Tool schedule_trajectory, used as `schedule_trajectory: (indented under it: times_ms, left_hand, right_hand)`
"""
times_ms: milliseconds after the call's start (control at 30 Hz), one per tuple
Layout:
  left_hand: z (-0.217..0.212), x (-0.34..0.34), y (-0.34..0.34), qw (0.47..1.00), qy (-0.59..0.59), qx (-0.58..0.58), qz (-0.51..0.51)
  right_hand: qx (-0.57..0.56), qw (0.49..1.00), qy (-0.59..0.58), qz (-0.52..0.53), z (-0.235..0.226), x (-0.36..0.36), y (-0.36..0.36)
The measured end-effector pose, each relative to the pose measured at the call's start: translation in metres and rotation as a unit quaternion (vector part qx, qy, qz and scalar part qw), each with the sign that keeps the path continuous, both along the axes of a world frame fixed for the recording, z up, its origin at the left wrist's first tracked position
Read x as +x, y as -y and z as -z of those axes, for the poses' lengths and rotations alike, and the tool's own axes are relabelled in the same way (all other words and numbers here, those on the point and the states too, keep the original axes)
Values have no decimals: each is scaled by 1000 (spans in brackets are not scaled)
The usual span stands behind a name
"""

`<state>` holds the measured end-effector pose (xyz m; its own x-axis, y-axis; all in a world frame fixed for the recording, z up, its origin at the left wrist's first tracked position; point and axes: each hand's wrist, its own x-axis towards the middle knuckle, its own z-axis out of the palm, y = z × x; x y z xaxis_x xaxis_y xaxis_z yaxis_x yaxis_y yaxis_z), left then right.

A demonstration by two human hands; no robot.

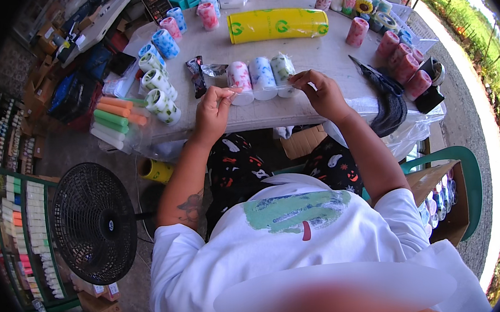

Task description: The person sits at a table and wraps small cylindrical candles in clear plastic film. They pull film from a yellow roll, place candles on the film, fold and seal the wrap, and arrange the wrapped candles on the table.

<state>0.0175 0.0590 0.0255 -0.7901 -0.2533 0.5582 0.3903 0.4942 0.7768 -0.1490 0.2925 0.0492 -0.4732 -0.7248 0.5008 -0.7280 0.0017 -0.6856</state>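
Three white patterned cylinders that look like pillar candles lie side by side near the table's front edge: a red-marked one [239,77], a blue-marked one [262,74] and a green-marked one [283,70]. Thin clear plastic film covers them, shiny at its edges. My left hand [216,106] pinches the film beside the red-marked cylinder. At the other end, my right hand [320,93] pinches the film next to the green-marked one. The fingers of both hands are closed. How much film sits between the fingertips is hard to make out.
Behind the three lies a yellow roll [277,24]. Similar green-marked cylinders [159,81] stand left, red ones [404,66] right. Scissors [367,69] and dark cloth [390,108] lie at the right. A black fan [94,223] stands at my left.
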Motion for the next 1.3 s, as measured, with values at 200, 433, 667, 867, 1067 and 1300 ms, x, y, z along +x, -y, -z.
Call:
schedule_trajectory:
  times_ms: [200, 433, 667, 867, 1067, 1300]
  left_hand:
    - [-3, -20, 1, 990, -84, -95, -60]
    - [-2, -25, 10, 1000, 10, -27, 4]
    - [5, -33, 7, 999, 0, 34, -37]
    - [1, -55, 13, 964, 61, 233, 110]
    - [11, -51, 24, 985, 95, 137, 43]
    - [6, -62, 19, 989, 146, -17, 10]
  right_hand:
    - [-31, 998, -55, -25, -6, -4, 6]
    - [8, 988, 120, -102, -3, -37, 11]
    - [-112, 878, 449, -125, 22, -47, 19]
    - [-83, 882, 463, 37, 29, -57, 22]
    - [-166, 911, -187, 329, -52, -38, -66]
    - [2, 744, 208, 635, -73, -133, -315]
